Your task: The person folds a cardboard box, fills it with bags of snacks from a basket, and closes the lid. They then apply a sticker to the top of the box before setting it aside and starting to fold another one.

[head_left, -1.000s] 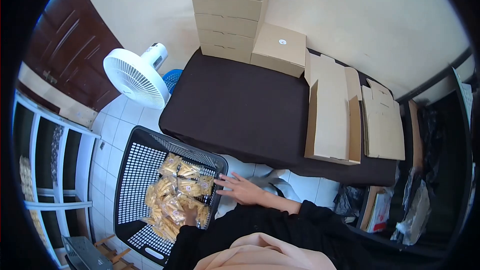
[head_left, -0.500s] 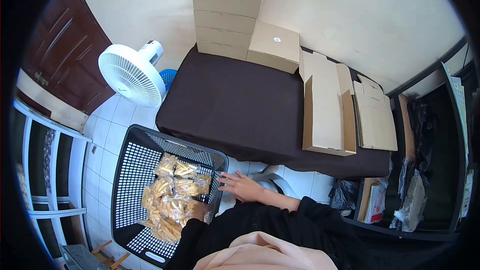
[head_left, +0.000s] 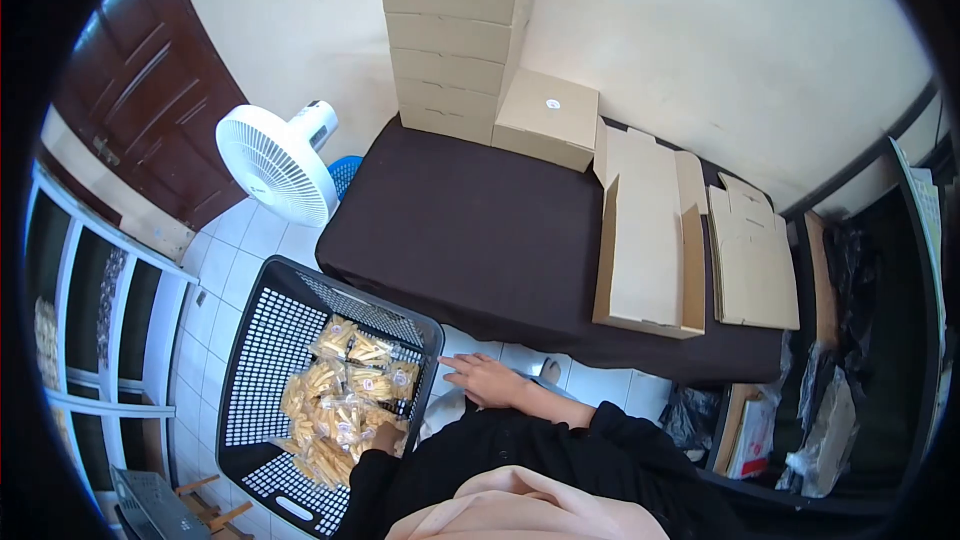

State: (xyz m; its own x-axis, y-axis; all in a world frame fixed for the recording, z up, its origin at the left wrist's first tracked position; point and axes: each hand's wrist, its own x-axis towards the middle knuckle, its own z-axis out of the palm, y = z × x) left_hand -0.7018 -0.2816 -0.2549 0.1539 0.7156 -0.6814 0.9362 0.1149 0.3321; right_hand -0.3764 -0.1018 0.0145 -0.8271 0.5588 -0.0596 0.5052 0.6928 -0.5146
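Observation:
A large black plastic laundry-style basket [head_left: 430, 352] stands on the floor in front of me. Inside it lies a heap of clear packets of pale yellow stick snacks [head_left: 325, 390], several with small round labels. My left hand [head_left: 387, 437] reaches over the near rim onto the packets at the heap's right side; its fingers are largely hidden, so whether it grips one does not show. Just outside the basket's right rim is my right hand [head_left: 483, 380], palm down, fingers stretched apart and holding nothing, the fingertips close to the rim.
A table with a dark brown cloth [head_left: 450, 230] stands ahead. On it are stacked closed cartons [head_left: 445, 45], a single closed carton [head_left: 545, 120], an open carton [head_left: 650, 260] and flattened cardboard [head_left: 757, 260]. A white fan [head_left: 280, 165] stands left; a dark shelf [head_left: 830, 360] holds plastic bags right.
My view has tilted upward slightly, so the table and cartons sit lower in the picture. My left hand has shifted slightly among the packets; my right hand stays by the rim.

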